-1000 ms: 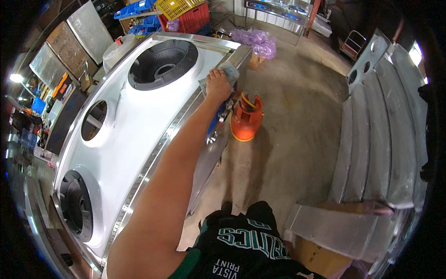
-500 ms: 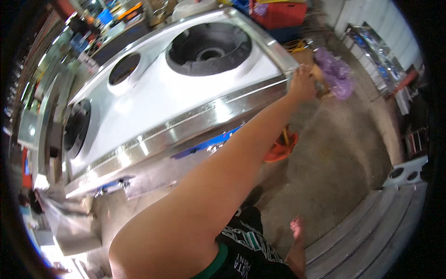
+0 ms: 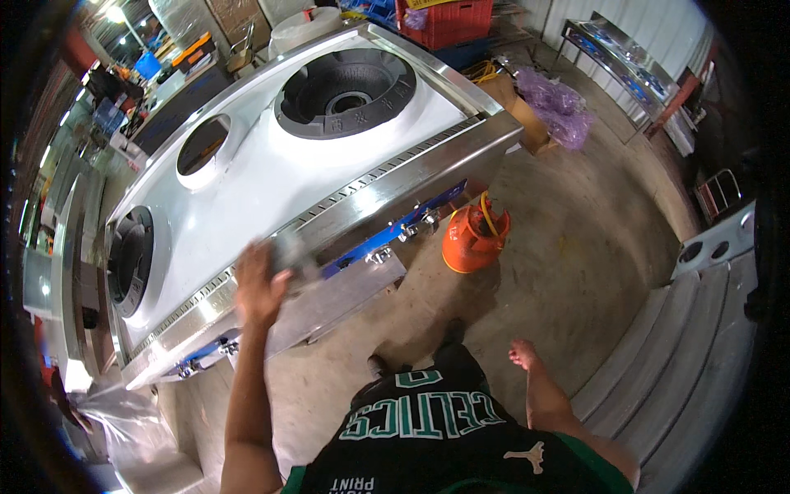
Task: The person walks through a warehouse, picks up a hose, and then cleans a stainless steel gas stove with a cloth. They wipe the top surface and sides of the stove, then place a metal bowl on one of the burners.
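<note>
A large steel cooking range (image 3: 239,206) with a white top stands in front of me. My left hand (image 3: 262,284) is at its front metal rim, palm down with the thumb apart; motion smears the fingers. A blurred greyish patch (image 3: 295,255) lies just beside that hand, too smeared to name. Along the rim runs a slotted strip (image 3: 395,160). The top bears a black burner ring (image 3: 346,90) at right, another burner ring (image 3: 132,262) at left and a round opening (image 3: 203,146) between them. My right hand (image 3: 522,352) hangs low at my side, fingers curled, apart from everything.
An orange gas cylinder (image 3: 473,239) stands on the floor by the range's right front. Knobs and valves (image 3: 403,233) stick out from the front panel. Purple wrap (image 3: 553,107) and cardboard (image 3: 514,107) lie past the right corner. Grey metal panels (image 3: 666,354) are at right.
My left hand has moved from the range's right front corner leftward along the rim to its middle. My view has shifted, and the orange cylinder now shows fully.
</note>
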A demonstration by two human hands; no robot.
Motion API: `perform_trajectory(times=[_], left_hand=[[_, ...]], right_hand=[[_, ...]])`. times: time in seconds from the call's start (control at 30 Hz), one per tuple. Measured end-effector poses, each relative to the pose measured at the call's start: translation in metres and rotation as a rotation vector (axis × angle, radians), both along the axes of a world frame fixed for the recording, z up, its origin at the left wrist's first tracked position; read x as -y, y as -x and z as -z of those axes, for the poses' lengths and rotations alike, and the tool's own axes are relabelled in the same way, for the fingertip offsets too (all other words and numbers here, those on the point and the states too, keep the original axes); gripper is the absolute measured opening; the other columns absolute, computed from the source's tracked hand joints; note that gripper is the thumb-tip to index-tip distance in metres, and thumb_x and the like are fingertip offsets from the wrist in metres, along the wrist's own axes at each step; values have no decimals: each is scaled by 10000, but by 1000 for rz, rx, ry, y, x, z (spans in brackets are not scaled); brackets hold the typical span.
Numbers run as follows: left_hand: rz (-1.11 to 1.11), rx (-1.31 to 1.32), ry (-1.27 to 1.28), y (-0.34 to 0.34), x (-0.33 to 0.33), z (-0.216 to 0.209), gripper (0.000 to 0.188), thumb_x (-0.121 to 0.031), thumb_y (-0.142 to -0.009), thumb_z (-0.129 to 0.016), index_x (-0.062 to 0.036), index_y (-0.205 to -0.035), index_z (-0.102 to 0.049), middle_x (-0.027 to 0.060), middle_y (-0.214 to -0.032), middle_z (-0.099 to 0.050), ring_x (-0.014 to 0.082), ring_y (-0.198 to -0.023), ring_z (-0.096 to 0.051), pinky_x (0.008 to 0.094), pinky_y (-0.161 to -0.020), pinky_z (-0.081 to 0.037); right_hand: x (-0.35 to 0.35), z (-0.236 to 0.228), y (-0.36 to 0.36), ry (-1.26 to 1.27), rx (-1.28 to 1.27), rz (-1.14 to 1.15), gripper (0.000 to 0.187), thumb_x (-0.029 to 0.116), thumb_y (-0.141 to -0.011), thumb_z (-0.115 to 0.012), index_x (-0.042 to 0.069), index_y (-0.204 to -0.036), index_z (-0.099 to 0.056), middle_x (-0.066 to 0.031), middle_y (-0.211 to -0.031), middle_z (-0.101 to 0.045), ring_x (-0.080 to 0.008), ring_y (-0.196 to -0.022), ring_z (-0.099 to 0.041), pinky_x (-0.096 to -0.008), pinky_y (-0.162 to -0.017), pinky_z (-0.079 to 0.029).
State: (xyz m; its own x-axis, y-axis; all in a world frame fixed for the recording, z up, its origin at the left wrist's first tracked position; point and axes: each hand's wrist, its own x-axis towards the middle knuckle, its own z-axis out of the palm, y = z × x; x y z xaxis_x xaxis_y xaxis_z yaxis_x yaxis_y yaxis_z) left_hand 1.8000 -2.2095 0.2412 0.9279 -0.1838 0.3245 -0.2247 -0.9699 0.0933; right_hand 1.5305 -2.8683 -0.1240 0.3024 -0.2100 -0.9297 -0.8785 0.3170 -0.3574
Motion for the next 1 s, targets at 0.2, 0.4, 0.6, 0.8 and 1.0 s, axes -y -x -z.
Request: perform_trajectory(times=[0.2, 0.4, 0.6, 0.8, 1.0], left_hand=[[-640, -77, -119, 136, -382, 27, 476, -277, -1082, -418, 70, -1392, -523, 250, -1478, -508, 429, -1401, -426, 506, -1194, -294], [-883, -278, -336, 99, -378, 33, 517, -393, -1044, -462, -27, -1398, -554, 228, -1503, -492, 424, -1404, -428, 527, -1184, -294], [-179, 122, -123, 4, 4, 14, 670, -390, -959, -626, -65, -1516, -441, 191, -1565, -427, 350, -1461, -378, 491, -1223, -226], [139, -158, -5, -130, 280, -19, 756, -560, -1023, -454, -43, -1562, -339, 176, -1628, -331, 311, -1509, -316, 440, -1230, -261], [340, 168, -5, -242, 491, 19, 725, -522, -988, -531, 69, -1405, -493, 264, -1471, -478, 390, -1343, -496, 503, -1071, -430]], right_hand=[[-108, 18, 58, -80, -120, -172, 232, 317, -1013, -567, 111, -1097, -633, -100, -875, -660, -205, -694, -623, -393, -619, -511], [-119, 14, 53, 22, 6, -180, 255, 350, -997, -599, 107, -1060, -642, -73, -871, -668, -193, -693, -637, -370, -630, -507], [-91, 16, 43, 99, 75, 119, 224, 240, -1021, -575, 87, -1184, -594, -98, -796, -637, -170, -586, -576, -281, -451, -405], [-39, 8, 52, -23, 20, 164, 333, 271, -1058, -521, 87, -1335, -515, -125, -849, -614, -158, -577, -536, -272, -454, -373], [22, -6, 75, -68, -71, 299, 247, 315, -1056, -529, 86, -965, -508, -74, -751, -520, -140, -542, -372, -301, -489, -327]])
